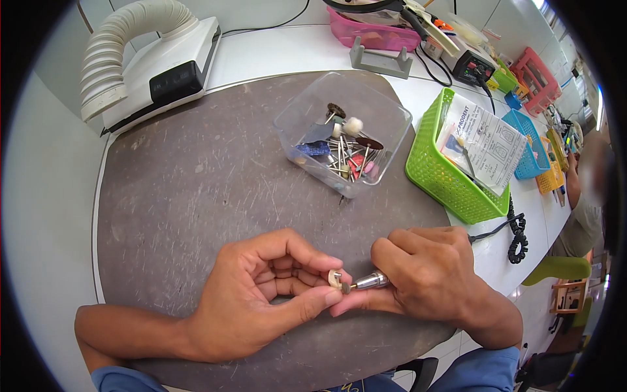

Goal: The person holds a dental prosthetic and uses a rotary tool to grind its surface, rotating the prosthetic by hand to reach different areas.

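Between the thumb and index finger of my left hand is a small cream dental piece, curved, with a shiny metallic spot. My right hand is wrapped round a silver rotary handpiece, its tip pointing left. A small grey-brown grinding bit on a thin shank sits at the handpiece's tip, right at the edge of the dental piece. The right thumb reaches under the bit, close to the left fingertips. Both hands are low over the brown work mat.
Ahead, a clear plastic box holds several burs and polishing wheels. To its right stands a green basket with a printed packet. A white extractor with a ribbed hose is at back left. A coiled black cord hangs at right; a person sits beyond.
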